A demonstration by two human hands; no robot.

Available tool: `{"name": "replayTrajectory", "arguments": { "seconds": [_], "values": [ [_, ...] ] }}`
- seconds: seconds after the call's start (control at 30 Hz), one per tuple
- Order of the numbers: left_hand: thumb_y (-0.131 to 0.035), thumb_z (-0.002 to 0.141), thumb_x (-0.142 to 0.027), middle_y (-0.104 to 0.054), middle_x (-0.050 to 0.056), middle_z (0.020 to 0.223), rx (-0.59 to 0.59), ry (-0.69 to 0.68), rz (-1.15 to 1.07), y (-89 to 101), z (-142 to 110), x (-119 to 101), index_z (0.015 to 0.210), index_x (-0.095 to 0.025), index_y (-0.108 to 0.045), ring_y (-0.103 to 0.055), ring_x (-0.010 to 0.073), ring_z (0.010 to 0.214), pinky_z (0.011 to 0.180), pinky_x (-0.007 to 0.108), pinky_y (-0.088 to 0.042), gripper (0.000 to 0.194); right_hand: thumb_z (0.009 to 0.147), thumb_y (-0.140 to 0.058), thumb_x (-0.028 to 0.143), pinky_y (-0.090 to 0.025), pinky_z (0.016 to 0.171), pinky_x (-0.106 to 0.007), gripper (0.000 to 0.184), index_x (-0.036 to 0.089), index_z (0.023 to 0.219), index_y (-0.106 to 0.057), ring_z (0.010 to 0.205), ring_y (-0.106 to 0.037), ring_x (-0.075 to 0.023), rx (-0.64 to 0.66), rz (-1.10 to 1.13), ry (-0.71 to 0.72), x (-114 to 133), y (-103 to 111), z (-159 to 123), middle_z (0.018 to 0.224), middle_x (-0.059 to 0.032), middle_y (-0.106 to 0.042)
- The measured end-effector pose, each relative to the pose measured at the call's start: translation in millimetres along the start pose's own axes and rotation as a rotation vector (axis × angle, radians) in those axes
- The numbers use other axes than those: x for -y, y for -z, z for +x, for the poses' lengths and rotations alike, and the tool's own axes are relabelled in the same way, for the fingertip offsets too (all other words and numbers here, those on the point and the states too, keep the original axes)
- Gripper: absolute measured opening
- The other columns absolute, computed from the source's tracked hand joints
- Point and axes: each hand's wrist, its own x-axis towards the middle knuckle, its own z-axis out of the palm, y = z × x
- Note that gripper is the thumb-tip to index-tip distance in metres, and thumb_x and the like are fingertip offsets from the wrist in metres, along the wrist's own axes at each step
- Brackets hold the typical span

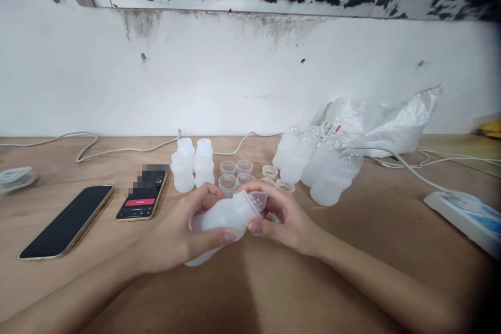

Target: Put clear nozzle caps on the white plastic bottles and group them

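A frosted white baby bottle (219,215) lies tilted in my left hand (168,240), whose fingers and thumb wrap round its body. Its neck points up to the right, where a ring (243,207) and a clear nipple (258,200) sit at the mouth. My right hand (291,219) is closed about that ring, thumb below and fingers behind; whether the ring is fully seated I cannot tell. Beyond my hands stand several open bottles (183,172), clear cups (228,183) and loose rings (270,171). Several bottles with nipples (329,188) are grouped to the right.
Two phones, one dark (66,223) and one lit (144,195), lie at the left beside a coiled white cable (16,179). A plastic bag (399,125) rests by the wall. At the right is a power strip (465,214); white cords run along the back of the wooden table (297,292).
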Motion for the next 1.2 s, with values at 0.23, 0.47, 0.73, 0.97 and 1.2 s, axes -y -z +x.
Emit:
{"name": "replayTrajectory", "arguments": {
  "seconds": [0.23, 0.47, 0.73, 0.97, 1.2],
  "values": [
    [-0.055, 0.078, -0.036, -0.060, 0.009, 0.104, -0.317, -0.355, 0.720, -10.1, -2, 24, 0.107, -0.021, -0.041, -0.058, 0.0242, 0.090, 0.073, 0.035, -0.045, 0.035, 0.066, -0.069, 0.032, -0.029, 0.043, -0.017, 0.031, 0.019, 0.083, -0.046, 0.048, -0.040, -0.0055, -0.117, 0.201, -0.241, 2, -15, -1, 0.059, 0.0062, -0.048],
    [-0.061, 0.072, -0.042, -0.059, 0.004, 0.100, -0.224, -0.263, 0.571, 5.2, -2, 2, 0.104, -0.020, -0.043, -0.056, 0.0196, 0.087, 0.071, 0.028, -0.044, 0.043, 0.072, -0.062, 0.037, -0.038, 0.048, -0.020, 0.031, 0.021, 0.094, -0.047, 0.056, -0.049, -0.0083, -0.146, 0.187, -0.084, 9, -10, -3, 0.071, 0.0018, -0.052],
    [-0.051, 0.079, -0.043, -0.062, 0.001, 0.093, 0.181, 0.016, 0.143, 28.9, 4, -2, 0.106, -0.023, -0.057, -0.056, 0.0171, 0.082, 0.065, 0.023, -0.044, 0.034, 0.068, -0.066, 0.035, -0.032, 0.041, -0.020, 0.033, 0.020, 0.092, -0.048, 0.050, -0.043, -0.0074, -0.125, 0.113, -0.004, 6, -2, -2, 0.064, 0.0032, -0.048],
    [-0.058, 0.076, -0.037, -0.058, 0.005, 0.100, -0.358, -0.311, 0.641, 0.9, 2, 18, 0.108, -0.022, -0.049, -0.054, 0.0214, 0.090, 0.074, 0.030, -0.042, 0.037, 0.074, -0.060, 0.039, -0.022, 0.033, -0.017, 0.027, 0.020, 0.084, -0.044, 0.035, -0.031, -0.0027, -0.262, 0.249, -0.151, 2, -14, -3, 0.051, 0.0099, -0.039],
    [-0.060, 0.073, -0.035, -0.055, 0.005, 0.091, -0.348, -0.315, 0.643, -1.9, -1, 12, 0.096, -0.019, -0.047, -0.052, 0.0187, 0.080, 0.068, 0.028, -0.041, 0.030, 0.076, -0.058, 0.039, -0.023, 0.035, -0.017, 0.025, 0.020, 0.079, -0.043, 0.036, -0.032, -0.0029, -0.227, 0.186, -0.199, 10, -13, -4, 0.049, 0.0101, -0.038]
  ]
}}
